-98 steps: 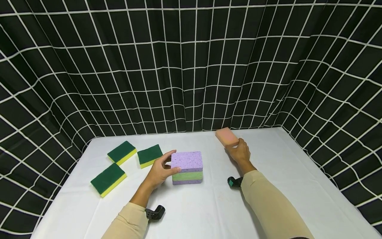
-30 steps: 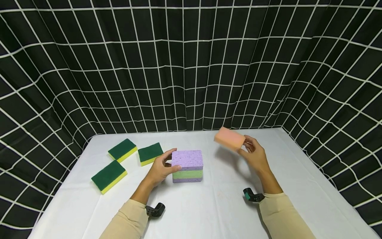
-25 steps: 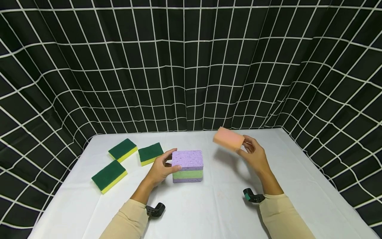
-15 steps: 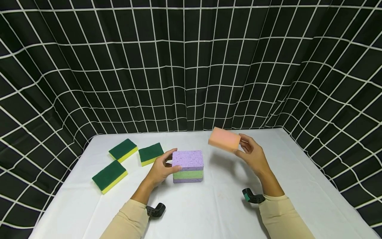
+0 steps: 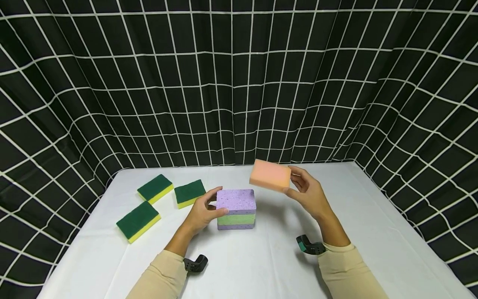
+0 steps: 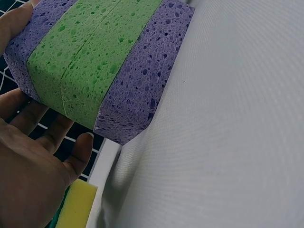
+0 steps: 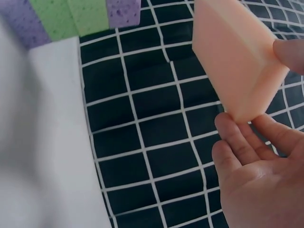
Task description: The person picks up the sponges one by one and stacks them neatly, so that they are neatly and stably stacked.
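Observation:
Toward the middle of the table stands a stack of sponges, with a purple sponge (image 5: 236, 200) on top, green layers (image 6: 90, 52) between and purple again at the bottom (image 6: 142, 71). My left hand (image 5: 201, 214) steadies it from the left, thumb on the near side and fingers at the far side of the top purple sponge. Up in the air to the right of the stack, my right hand (image 5: 308, 194) pinches a peach-orange sponge (image 5: 270, 175) by its right end. In the right wrist view the thumb and fingertips hold opposite sides of the orange sponge (image 7: 232, 57), slightly tilted.
Several scouring sponges, green over yellow, lie flat at the left: one at the back (image 5: 154, 188), one nearer (image 5: 138, 221), one close by my left hand (image 5: 189, 193). The white-covered table (image 5: 261, 270) ends at a black gridded curtain (image 5: 233, 104).
My right hand has lifted the orange sponge from the back right of the table and carried it left, closer to the stack. The left hand has stayed at the stack.

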Tool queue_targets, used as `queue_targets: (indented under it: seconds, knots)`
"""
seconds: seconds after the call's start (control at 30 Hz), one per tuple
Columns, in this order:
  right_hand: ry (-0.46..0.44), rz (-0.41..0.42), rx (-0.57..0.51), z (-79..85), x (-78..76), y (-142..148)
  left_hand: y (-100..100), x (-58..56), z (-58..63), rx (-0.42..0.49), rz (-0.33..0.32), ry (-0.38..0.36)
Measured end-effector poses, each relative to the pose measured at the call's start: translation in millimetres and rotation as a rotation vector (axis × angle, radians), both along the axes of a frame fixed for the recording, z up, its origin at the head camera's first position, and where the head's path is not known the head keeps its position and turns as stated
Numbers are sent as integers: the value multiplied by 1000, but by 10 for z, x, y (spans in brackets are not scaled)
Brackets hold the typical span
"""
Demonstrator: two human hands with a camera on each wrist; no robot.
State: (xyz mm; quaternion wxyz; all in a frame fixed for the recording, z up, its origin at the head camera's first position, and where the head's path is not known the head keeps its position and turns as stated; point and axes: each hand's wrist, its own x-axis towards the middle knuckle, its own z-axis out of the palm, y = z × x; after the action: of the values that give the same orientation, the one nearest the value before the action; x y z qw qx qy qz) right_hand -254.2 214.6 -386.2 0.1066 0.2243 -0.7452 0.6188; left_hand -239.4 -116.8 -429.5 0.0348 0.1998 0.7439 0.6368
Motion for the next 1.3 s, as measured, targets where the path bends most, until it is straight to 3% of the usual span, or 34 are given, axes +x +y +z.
queue_targets:
  seconds: [0.57,0.87,1.03,1.07,1.3]
  knots:
    - [34,148,-26,0,-43,-342,2,19,21,8,7,-13]
    - [10,204,-9,-16,-48,-520,-24,-154,-284,19,23,6]
    - [-7,222,-4,-64,-67,-604,-29,-156,-318,37,19,22]
    - [-8,228,-4,-73,-70,-618,-29,-132,-275,36,17,15]
    - [-22,231,23,-108,-79,-694,-37,-148,-285,21,33,-16]
